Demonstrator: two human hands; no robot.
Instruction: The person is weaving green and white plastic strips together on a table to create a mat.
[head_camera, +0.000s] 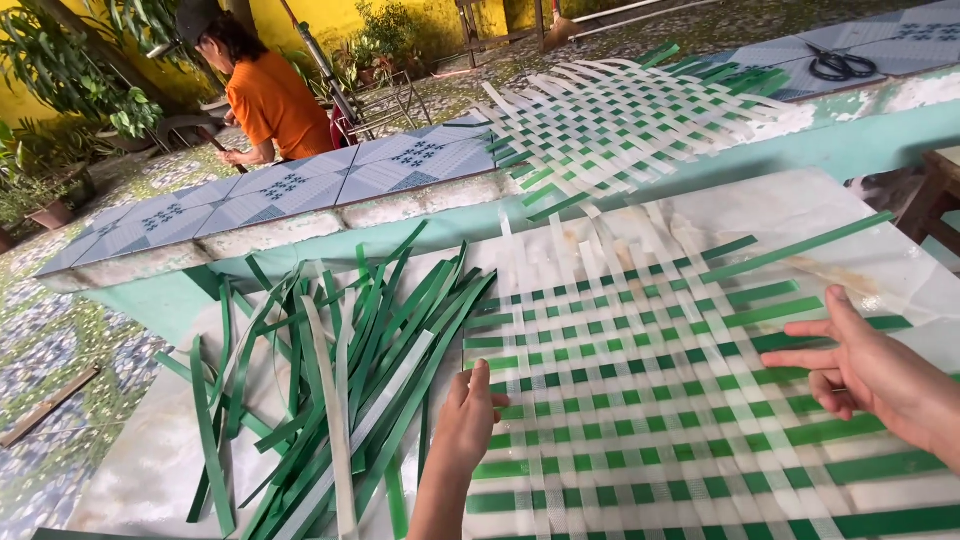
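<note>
Two hands hovered over the woven mat of green and white strips on the pale bench: the left hand rested with fingers together on the mat's left edge, the right hand spread open over its right side, neither pinching anything. Just left of the mat lay a pile of loose strips. The weave's ends looked unsecured, so a careless push could probably slide strips out of line.
</note>
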